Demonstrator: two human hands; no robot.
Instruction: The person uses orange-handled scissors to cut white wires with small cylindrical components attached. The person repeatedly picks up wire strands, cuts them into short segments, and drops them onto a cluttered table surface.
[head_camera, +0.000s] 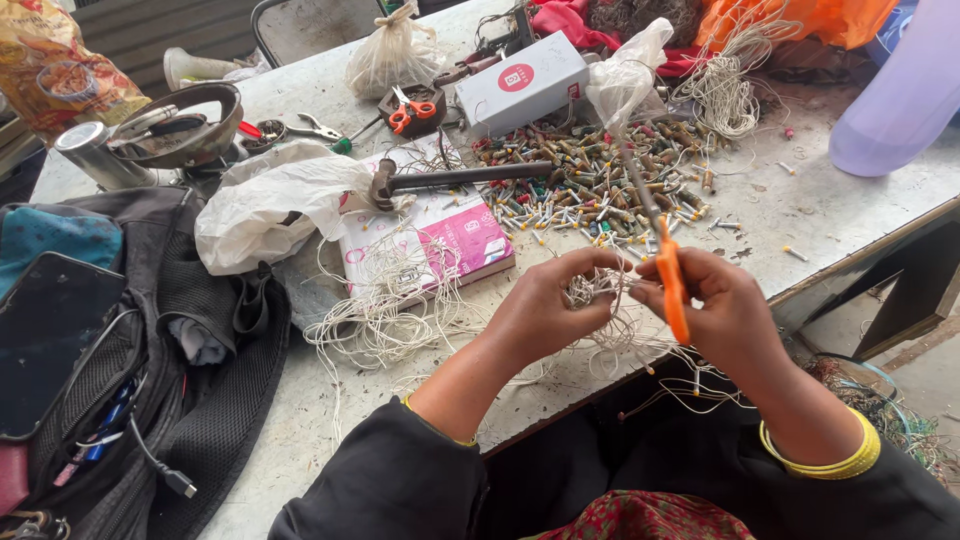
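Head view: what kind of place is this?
Probably a small informal workshop bench for hand assembly: a heap of small coloured capped components, tangled white wire, and a hammer on a worn table.

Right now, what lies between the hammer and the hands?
In the head view, loose white wire and a pink box lie between hammer and hands.

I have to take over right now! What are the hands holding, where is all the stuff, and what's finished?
Left hand: pinching a tangle of thin white wires.
Right hand: gripping an orange-handled tool, tip pointing away over the table.
A pile of small colourful parts lies ahead; loose white wire left, beside the hammer and pink box.
Done and left: cannot tell.
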